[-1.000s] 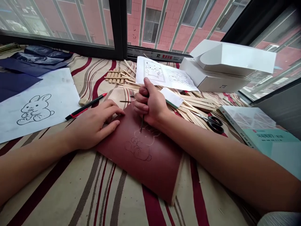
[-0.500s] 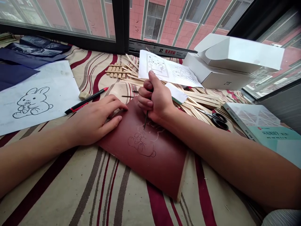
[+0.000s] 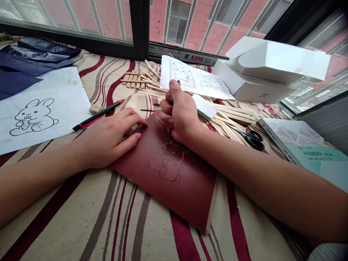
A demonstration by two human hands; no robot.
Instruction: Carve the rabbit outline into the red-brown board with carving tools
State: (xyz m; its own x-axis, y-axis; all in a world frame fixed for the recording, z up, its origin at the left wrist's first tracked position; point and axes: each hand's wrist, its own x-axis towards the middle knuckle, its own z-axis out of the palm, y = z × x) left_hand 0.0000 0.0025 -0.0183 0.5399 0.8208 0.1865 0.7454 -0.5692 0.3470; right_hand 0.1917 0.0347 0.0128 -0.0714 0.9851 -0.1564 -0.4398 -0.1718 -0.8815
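A dark red board [image 3: 187,195] lies slanted on the striped cloth, bearing a rabbit outline [image 3: 164,168] partly in dark line and partly in pale scratched line. My right hand [image 3: 181,112] is wrapped round a thin dark carving tool [image 3: 169,138], whose tip touches the pale line at the rabbit's upper part. Most of the tool's handle is hidden in my fist. My left hand [image 3: 111,139] lies flat on the board's left edge, fingers apart, holding nothing. To its left is white paper [image 3: 67,83] with a printed rabbit drawing [image 3: 34,117].
Near my left hand lie a black and red pen [image 3: 99,114] and an eraser [image 3: 95,108]. Beyond the board are wooden sticks [image 3: 231,114], scissors [image 3: 254,139] and a second drawing sheet [image 3: 190,74]. A white box [image 3: 261,87] and a book [image 3: 307,148] stand right.
The tool tip has shifted very slightly, and my right hand has tilted a little, baring the top of the handle by the thumb. My left hand stays on the board.
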